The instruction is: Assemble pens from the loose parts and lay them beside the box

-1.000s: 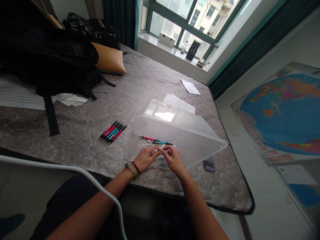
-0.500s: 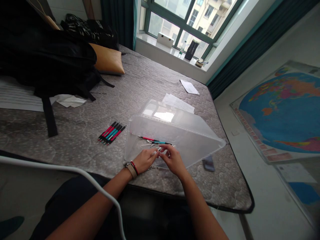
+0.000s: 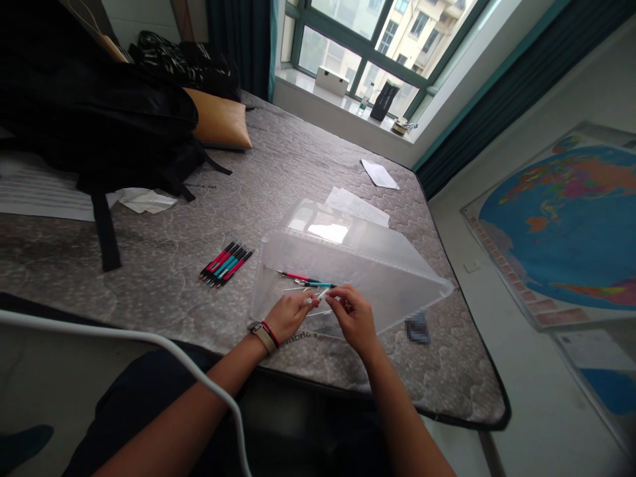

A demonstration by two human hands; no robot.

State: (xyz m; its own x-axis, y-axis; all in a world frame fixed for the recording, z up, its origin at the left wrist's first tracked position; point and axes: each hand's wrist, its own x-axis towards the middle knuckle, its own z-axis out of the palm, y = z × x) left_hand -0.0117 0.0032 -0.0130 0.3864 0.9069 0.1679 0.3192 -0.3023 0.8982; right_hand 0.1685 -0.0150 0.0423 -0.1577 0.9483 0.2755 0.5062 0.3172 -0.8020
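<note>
My left hand (image 3: 289, 314) is closed, its fingertips pinching a small white tube-like piece (image 3: 309, 301). Close beside it, my right hand (image 3: 354, 319) pinches another short white piece (image 3: 323, 293), which slants between the two hands. Both hands are over the open side of a clear plastic bin (image 3: 377, 278) tipped towards me. Inside the bin, just beyond my fingers, lie a red-and-black pen (image 3: 297, 276), a teal-and-black pen (image 3: 313, 285) and several thin pale sticks. My fingers partly hide these. Left of the bin, several red, teal and black pens (image 3: 226, 264) lie side by side.
The bin rests on a grey quilted mattress (image 3: 278, 159). Sheets of paper (image 3: 360, 207) lie behind it, and a blurred dark item (image 3: 417, 328) sits at its right. A black backpack (image 3: 114, 126) and a tan cushion (image 3: 223, 119) are at left. A white cable (image 3: 149, 336) crosses in front.
My right hand has moved slightly right, away from my left, and the white piece between them shows more clearly. The whole view has shifted a little. The pens have not moved.
</note>
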